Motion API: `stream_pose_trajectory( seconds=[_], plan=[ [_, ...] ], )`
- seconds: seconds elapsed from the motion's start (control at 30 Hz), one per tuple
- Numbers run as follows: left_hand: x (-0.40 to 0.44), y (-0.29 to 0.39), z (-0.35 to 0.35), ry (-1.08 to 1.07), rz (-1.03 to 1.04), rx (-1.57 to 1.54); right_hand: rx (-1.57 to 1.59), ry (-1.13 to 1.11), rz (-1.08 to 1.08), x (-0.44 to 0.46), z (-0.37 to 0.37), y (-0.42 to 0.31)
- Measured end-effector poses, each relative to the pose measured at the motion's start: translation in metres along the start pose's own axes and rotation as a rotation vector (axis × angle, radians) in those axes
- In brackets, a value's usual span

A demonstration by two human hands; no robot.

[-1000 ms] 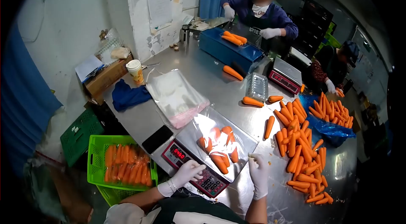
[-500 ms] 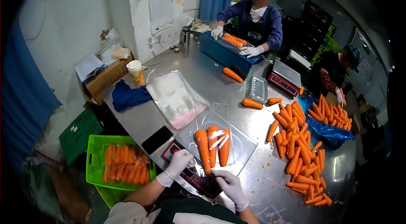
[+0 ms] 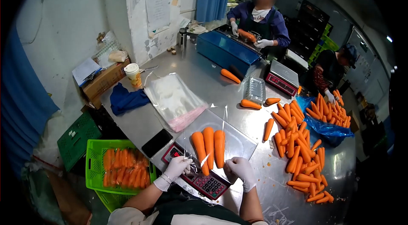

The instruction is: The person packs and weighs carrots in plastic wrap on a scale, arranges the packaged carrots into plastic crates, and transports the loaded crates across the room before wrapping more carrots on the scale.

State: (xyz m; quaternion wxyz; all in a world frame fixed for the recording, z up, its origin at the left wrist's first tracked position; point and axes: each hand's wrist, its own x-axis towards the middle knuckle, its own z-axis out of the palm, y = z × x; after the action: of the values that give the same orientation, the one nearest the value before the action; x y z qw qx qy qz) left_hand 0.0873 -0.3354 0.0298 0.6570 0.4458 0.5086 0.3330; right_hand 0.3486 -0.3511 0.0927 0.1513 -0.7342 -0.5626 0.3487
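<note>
Phone (image 3: 157, 143) beside scale (image 3: 210, 185) beneath bagged carrots (image 3: 208, 145)

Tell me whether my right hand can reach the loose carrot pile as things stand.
Probably yes: nothing bulky stands between your right hand and the loose carrot pile, though its fingers seem busy with the clear bag.

White gloves (image 3: 162, 183) cover a worker's left hand (image 3: 178, 167) and right hand (image 3: 242, 172), both close-fitting and wrinkled, with cuffs ending just past the wrists and a raised ridge circling the left one. The forearms are bare below pale, loose sleeves (image 3: 126, 216). A dark green apron (image 3: 187, 204) covers the front, with a cream-white panel (image 3: 199, 220) low on it, its full shape cut off by the frame's lower edge.
</note>
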Motion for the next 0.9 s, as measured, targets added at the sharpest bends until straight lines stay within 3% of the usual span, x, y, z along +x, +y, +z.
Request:
stream_pose_trajectory(
  seconds=[0.13, 0.27, 0.3, 0.4, 0.43, 0.47, 0.53, 0.57, 0.6, 0.67, 0.73, 0.8, 0.83, 0.87, 0.9],
  plan=[
    [-0.012, 0.011, -0.005, -0.08, -0.001, 0.061, 0.527, -0.365, 0.128, -0.01, -0.005, 0.015],
    [-0.025, 0.044, -0.014, -0.461, -0.134, 0.123, 0.518, -0.657, -0.088, -0.037, -0.008, 0.036],
    [-0.022, 0.056, -0.011, -0.515, -0.041, 0.175, 0.541, -0.662, -0.202, -0.034, 0.0, 0.044],
    [0.021, 0.062, -0.002, -0.368, 0.117, 0.017, 0.674, -0.485, -0.045, -0.02, -0.014, 0.013],
    [0.034, 0.068, -0.002, -0.219, 0.123, -0.055, 0.757, -0.264, -0.059, -0.018, -0.016, 0.001],
    [0.044, 0.075, -0.001, -0.07, 0.139, -0.128, 0.751, -0.256, -0.059, -0.02, -0.015, 0.005],
    [0.033, 0.078, -0.013, -0.163, 0.149, -0.052, 0.74, -0.073, -0.102, -0.019, -0.017, 0.02],
    [0.024, 0.073, -0.02, -0.23, 0.114, 0.007, 0.834, -0.28, -0.127, -0.029, -0.018, 0.024],
    [0.019, 0.062, -0.027, -0.218, 0.012, 0.116, 0.683, -0.319, -0.129, -0.035, -0.016, 0.024],
    [0.011, 0.038, -0.034, -0.427, -0.192, 0.056, 0.602, -0.505, -0.061, -0.038, -0.005, 0.031],
    [0.004, 0.037, -0.02, -0.606, -0.207, 0.126, 0.753, -0.644, -0.173, -0.037, 0.005, 0.023],
    [0.018, 0.028, -0.002, -0.593, -0.143, 0.03, 0.789, -0.522, -0.106, -0.036, 0.004, -0.007],
    [0.027, 0.032, 0.007, -0.503, -0.084, -0.129, 0.672, -0.38, 0.09, -0.019, 0.004, -0.003],
    [0.038, 0.039, 0.012, -0.406, -0.032, -0.284, 0.839, -0.223, 0.135, -0.009, 0.006, 0.002],
    [0.054, 0.046, 0.012, -0.22, 0.024, -0.257, 1.215, 0.014, 0.02, -0.007, 0.013, -0.011]
  ],
)
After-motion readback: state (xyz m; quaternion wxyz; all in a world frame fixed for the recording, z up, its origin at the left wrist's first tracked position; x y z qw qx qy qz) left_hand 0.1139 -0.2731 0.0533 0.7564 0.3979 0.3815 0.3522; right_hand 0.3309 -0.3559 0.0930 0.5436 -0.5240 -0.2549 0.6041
